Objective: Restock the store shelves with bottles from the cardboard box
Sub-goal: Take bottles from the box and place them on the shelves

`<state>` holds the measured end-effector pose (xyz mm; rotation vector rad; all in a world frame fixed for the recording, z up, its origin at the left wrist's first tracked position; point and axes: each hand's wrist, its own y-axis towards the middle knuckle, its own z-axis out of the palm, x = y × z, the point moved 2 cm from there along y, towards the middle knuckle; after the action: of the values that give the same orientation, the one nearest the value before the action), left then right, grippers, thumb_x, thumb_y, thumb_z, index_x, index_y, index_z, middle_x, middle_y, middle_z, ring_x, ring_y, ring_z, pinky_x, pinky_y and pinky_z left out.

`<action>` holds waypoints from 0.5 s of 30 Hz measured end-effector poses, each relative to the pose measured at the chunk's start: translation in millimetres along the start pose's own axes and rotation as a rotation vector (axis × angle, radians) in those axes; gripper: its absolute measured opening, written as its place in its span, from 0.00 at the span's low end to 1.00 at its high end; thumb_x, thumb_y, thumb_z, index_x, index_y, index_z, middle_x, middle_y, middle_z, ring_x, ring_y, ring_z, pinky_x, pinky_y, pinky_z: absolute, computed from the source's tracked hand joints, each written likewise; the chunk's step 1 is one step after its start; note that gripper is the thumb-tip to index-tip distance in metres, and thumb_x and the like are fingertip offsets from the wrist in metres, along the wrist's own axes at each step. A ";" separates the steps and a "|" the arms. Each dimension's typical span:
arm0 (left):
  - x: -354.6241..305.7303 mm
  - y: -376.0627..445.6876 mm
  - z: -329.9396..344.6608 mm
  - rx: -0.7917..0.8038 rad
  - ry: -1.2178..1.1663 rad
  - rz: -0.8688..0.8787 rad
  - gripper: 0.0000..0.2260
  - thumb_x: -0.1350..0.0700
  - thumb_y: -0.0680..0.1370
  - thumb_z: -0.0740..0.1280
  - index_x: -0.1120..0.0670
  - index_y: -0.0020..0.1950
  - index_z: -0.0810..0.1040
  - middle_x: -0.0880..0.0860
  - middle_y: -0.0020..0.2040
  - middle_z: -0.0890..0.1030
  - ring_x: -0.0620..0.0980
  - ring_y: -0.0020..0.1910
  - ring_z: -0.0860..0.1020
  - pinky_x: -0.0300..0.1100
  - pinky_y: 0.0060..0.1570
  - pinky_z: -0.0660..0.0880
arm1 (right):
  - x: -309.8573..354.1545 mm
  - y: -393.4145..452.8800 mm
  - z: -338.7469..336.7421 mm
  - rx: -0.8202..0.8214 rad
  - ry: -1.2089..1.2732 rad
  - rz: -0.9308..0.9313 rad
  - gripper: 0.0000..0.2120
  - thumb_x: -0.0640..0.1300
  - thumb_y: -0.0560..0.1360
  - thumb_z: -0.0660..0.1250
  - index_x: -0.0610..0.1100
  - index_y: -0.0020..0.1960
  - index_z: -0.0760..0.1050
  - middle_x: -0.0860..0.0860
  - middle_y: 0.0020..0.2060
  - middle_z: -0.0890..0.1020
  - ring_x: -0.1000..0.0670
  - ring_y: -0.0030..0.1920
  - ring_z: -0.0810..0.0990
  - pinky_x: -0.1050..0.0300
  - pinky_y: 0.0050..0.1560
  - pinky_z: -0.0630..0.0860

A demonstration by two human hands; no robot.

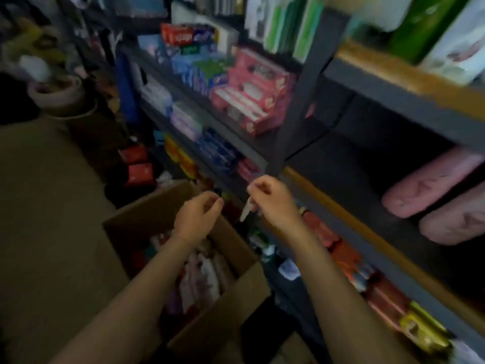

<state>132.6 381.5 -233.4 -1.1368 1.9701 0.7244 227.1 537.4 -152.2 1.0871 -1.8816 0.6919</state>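
Note:
An open cardboard box (126, 222) stands on the floor below my arms, packed with several pink and white bottles (202, 274). My left hand (195, 219) hovers over the box's far edge with curled fingers; the blur hides whether it holds anything. My right hand (273, 198) is raised in front of the dark shelf rail (315, 206) and pinches a small pale item (246, 212) that hangs down from its fingers. The whole view is motion-blurred.
Grey metal shelving (309, 82) fills the right and far side, stacked with pink cartons (252, 93), blue packs (215, 151), red packs (341, 248) and pink soft bundles (430, 177). Beige floor (47, 206) lies left. Bowls (60, 95) and red boxes (137, 166) sit farther back.

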 end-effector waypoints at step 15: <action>272.4 -108.1 2.8 -0.042 0.469 -0.075 0.10 0.53 0.74 0.63 0.53 0.43 0.83 0.50 0.36 0.81 0.53 0.38 0.78 0.48 0.57 0.65 | -253.1 0.1 324.7 0.862 -0.523 0.694 0.17 0.47 0.78 0.67 0.40 0.64 0.73 0.42 0.58 0.79 0.43 0.52 0.79 0.56 0.45 0.72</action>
<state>137.7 206.7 -468.5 -1.5025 2.2842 0.4907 171.3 391.9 -533.2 1.1718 -2.5181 1.8863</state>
